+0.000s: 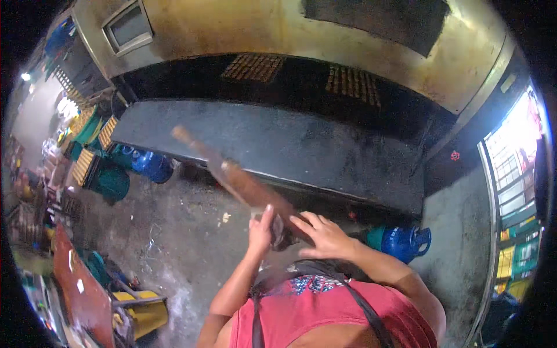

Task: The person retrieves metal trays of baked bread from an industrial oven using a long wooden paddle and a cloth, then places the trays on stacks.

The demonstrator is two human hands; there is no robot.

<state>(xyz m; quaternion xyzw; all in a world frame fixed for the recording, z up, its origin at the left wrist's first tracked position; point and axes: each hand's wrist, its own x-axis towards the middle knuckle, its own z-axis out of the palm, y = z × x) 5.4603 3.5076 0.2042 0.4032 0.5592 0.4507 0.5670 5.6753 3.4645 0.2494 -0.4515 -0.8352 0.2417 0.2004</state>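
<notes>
I log: grey ledge (pixel 272 133), upper centre; long brown wooden board (pixel 246 185), blurred, slanting through centre; right hand (pixel 328 238), fingers spread at its lower end; left hand (pixel 261 232), thumb raised, grip unclear. Slack hold risks ledge knocks.

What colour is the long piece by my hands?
The long piece is mostly reddish brown, seen best in the head view.

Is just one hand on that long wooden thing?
No, the left hand and right hand both touch the brown wooden piece.
</notes>
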